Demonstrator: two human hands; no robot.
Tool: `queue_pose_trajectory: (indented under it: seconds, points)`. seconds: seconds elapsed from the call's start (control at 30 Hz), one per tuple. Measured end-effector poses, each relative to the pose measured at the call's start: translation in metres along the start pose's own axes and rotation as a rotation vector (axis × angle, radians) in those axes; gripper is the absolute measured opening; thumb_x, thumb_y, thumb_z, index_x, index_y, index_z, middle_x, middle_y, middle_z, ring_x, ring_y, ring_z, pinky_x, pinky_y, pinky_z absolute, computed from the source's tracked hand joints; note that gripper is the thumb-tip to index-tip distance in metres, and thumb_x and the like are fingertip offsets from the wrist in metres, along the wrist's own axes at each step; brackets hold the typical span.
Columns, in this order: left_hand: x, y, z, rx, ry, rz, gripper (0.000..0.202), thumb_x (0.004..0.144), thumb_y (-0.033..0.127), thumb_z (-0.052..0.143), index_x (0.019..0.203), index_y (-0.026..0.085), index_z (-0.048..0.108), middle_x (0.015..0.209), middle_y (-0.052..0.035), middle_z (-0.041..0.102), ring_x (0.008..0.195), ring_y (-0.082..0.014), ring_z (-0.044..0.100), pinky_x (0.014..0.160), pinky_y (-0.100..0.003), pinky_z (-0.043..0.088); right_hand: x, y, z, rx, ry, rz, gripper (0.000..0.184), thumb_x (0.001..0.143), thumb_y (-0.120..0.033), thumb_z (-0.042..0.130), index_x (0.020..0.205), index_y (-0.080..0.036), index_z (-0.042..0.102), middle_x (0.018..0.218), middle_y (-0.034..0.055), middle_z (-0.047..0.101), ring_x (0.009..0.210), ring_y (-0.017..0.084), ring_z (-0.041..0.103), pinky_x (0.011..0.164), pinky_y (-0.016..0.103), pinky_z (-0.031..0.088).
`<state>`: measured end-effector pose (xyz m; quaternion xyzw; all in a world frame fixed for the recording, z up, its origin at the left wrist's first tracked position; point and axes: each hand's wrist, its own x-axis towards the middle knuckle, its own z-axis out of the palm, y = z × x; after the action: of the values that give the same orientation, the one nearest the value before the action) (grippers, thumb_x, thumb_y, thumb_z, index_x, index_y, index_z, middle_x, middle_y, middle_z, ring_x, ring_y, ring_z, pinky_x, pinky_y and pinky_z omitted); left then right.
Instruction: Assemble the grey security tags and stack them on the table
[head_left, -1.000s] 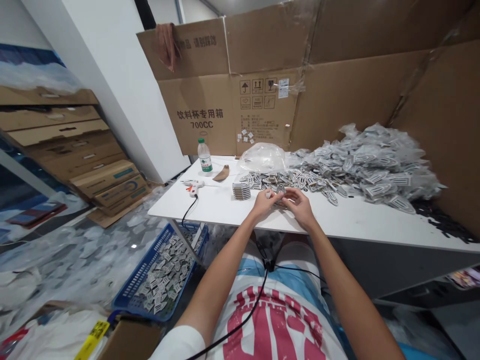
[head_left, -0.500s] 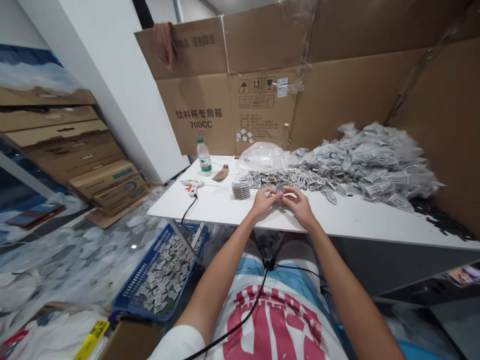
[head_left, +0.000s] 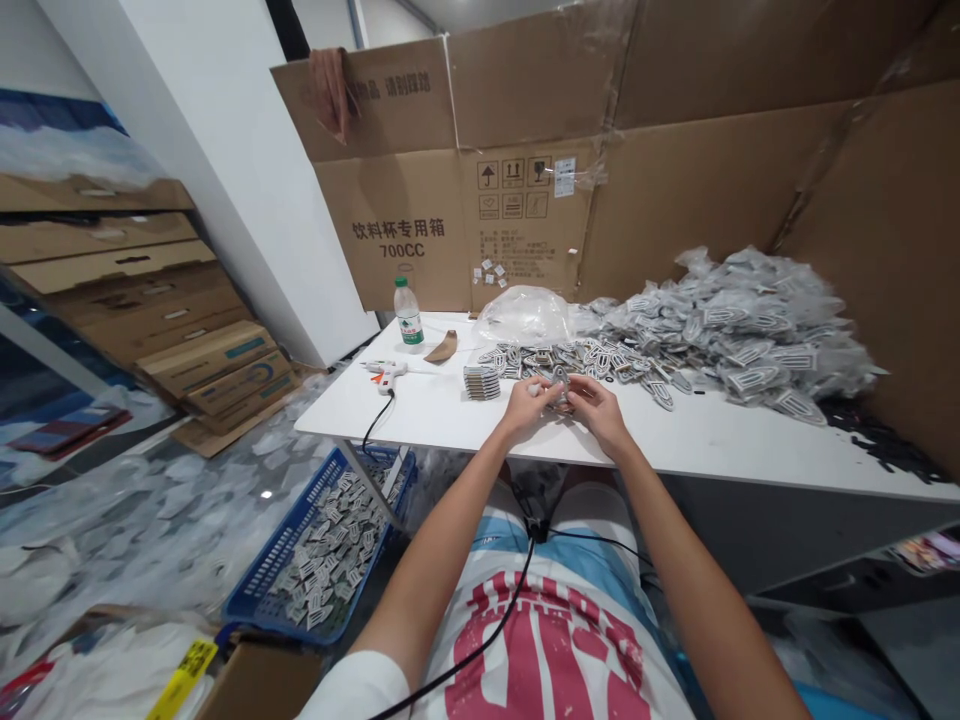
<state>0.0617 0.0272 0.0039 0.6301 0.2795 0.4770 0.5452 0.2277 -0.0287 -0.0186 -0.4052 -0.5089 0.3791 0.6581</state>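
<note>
Beyond the fingers, across the whole back, a tall cardboard wall. Beneath the fingers, a white counter. Beyond and well to the right of the fingers, a big bagged heap, grey through clear wrapping. Down to the left of the fingers, lower than the counter, a blue basket with many loose pieces inside. Just beyond the fingers, a loose heap, mostly unwrapped, and behind it a puffed clear bag. Well to the left of the fingers, a green-capped bottle and, nearer, a glue gun on its side. Just left of the fingers, a neat stack.

Smallest, between left hand and right hand, low over the near part of the counter: one grey piece, rounded end uppermost. Probably light, thin and stiff, perhaps slick on the face, not very fragile; best taken by the edges. On the left, thumb and forefinger closed in a pinch, seemingly at the near edge; on the right, likewise pinching, other fingers loosely curled.
</note>
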Motion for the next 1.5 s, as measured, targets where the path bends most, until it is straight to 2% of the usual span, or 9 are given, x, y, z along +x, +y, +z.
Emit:
queue_pose_trajectory:
  seconds: [0.3,0.5,0.8,0.97,1.07,1.2,1.3,1.4,1.5]
  points:
    - [0.000,0.000,0.001,0.016,0.025,-0.012,0.059,0.066,0.068,0.090,0.072,0.017,0.061,0.063,0.0027,0.049,0.059,-0.0091,0.041,0.055,-0.023,0.030,-0.001,0.000,0.000,0.002,-0.016,0.001,0.047,0.081,-0.049,0.086,0.122,-0.028,0.076,0.115,0.0064,0.078,0.102,0.027,0.073,0.086,0.044,0.066]
    - [-0.002,0.001,0.001,0.081,0.041,0.051,0.056,0.075,0.068,0.083,0.073,0.017,0.062,0.066,0.0022,0.050,0.062,-0.0103,0.043,0.059,-0.025,0.033,-0.002,0.001,-0.002,-0.023,-0.033,-0.001,0.051,0.082,-0.051,0.087,0.126,-0.028,0.077,0.114,0.0070,0.078,0.100,0.027,0.073,0.085,0.043,0.065]
    - [0.000,0.001,0.000,0.172,-0.004,0.070,0.055,0.077,0.066,0.081,0.066,0.018,0.057,0.066,0.0022,0.049,0.066,-0.0121,0.045,0.065,-0.026,0.039,-0.002,-0.003,-0.001,-0.114,0.012,-0.047,0.048,0.083,-0.053,0.084,0.123,-0.027,0.077,0.109,0.0072,0.078,0.098,0.026,0.072,0.083,0.040,0.061]
    - [0.000,0.005,-0.001,0.168,-0.030,0.078,0.044,0.082,0.058,0.078,0.073,0.016,0.067,0.073,-0.0020,0.061,0.073,-0.0146,0.053,0.072,-0.028,0.044,-0.004,-0.010,0.003,-0.154,0.060,-0.106,0.037,0.082,-0.053,0.084,0.102,-0.024,0.072,0.101,0.0059,0.074,0.091,0.023,0.070,0.076,0.035,0.059]
    - [0.000,0.003,0.001,0.103,0.004,0.027,0.038,0.083,0.051,0.077,0.074,0.015,0.069,0.074,-0.0020,0.063,0.072,-0.0142,0.054,0.071,-0.028,0.044,-0.006,-0.014,0.007,-0.240,0.066,-0.141,0.033,0.087,-0.054,0.079,0.096,-0.024,0.070,0.097,0.0055,0.073,0.086,0.022,0.069,0.075,0.035,0.059]
    - [-0.001,-0.001,0.004,0.003,0.104,-0.043,0.035,0.082,0.047,0.077,0.072,0.016,0.066,0.070,0.0000,0.059,0.068,-0.0126,0.052,0.066,-0.026,0.042,-0.011,-0.020,0.011,-0.432,0.030,-0.263,0.029,0.088,-0.051,0.078,0.100,-0.024,0.075,0.105,0.0066,0.074,0.092,0.024,0.069,0.080,0.038,0.059]
    - [-0.002,-0.001,0.005,-0.031,0.094,-0.056,0.035,0.081,0.049,0.078,0.075,0.015,0.069,0.072,-0.0018,0.062,0.069,-0.0137,0.055,0.067,-0.026,0.044,-0.013,-0.024,0.012,-0.553,0.052,-0.329,0.026,0.090,-0.047,0.076,0.102,-0.025,0.077,0.104,0.0071,0.075,0.095,0.026,0.068,0.082,0.039,0.058]
    - [-0.002,0.001,0.004,0.020,0.069,-0.030,0.037,0.084,0.052,0.075,0.080,0.015,0.074,0.079,-0.0052,0.068,0.076,-0.0165,0.061,0.072,-0.028,0.048,-0.014,-0.025,0.011,-0.611,0.089,-0.333,0.023,0.092,-0.046,0.072,0.100,-0.025,0.077,0.102,0.0075,0.077,0.093,0.026,0.068,0.081,0.039,0.058]
    - [-0.002,0.003,0.001,0.147,0.154,0.035,0.035,0.090,0.049,0.068,0.079,0.017,0.076,0.084,-0.0065,0.073,0.084,-0.0188,0.065,0.080,-0.029,0.050,-0.013,-0.022,0.009,-0.620,0.154,-0.314,0.023,0.090,-0.045,0.071,0.097,-0.025,0.077,0.100,0.0073,0.078,0.090,0.025,0.068,0.080,0.038,0.057]
